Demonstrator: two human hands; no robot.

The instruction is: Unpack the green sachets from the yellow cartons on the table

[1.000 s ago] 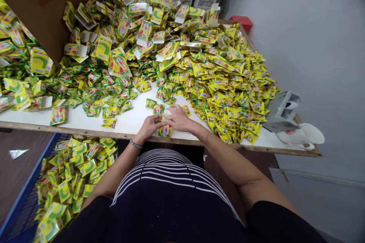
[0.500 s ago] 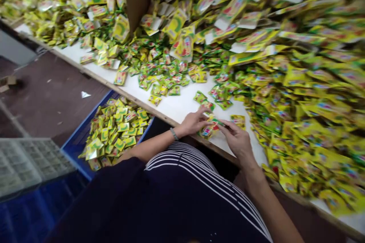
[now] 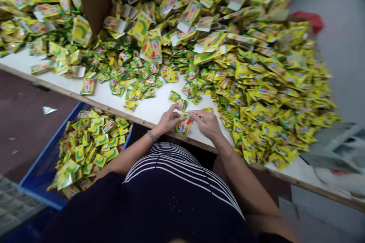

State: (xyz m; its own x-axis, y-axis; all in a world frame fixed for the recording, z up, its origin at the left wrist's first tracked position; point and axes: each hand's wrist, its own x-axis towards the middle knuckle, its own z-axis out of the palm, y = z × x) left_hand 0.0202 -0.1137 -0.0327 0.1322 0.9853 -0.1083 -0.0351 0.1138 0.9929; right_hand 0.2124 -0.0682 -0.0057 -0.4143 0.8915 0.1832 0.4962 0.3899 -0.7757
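My left hand (image 3: pixel 167 121), with a bracelet at the wrist, has its fingers closed on the left side of a small yellow carton (image 3: pixel 185 124) with a red and green print. My right hand (image 3: pixel 208 123) pinches the upper right edge of that same carton, near its top. The carton is held at the near edge of the white table (image 3: pixel 159 109). Just beyond my left fingertips lie a couple of small green sachets (image 3: pixel 174 95). A yellow packet (image 3: pixel 207 110) lies partly behind my right hand.
A big heap of yellow packets (image 3: pixel 256 98) spreads to the right. Cartons with white flaps (image 3: pixel 186 15) are piled behind green sachets (image 3: pixel 142 76). A brown cardboard panel (image 3: pixel 91 0) stands at the back left. Below the table, a blue crate (image 3: pixel 37 174) holds filled-looking yellow boxes (image 3: pixel 97 140).
The view has swung to the right, showing the right end of the table. Both hands stay at the carton; the right fingers now lie flatter along its top edge.
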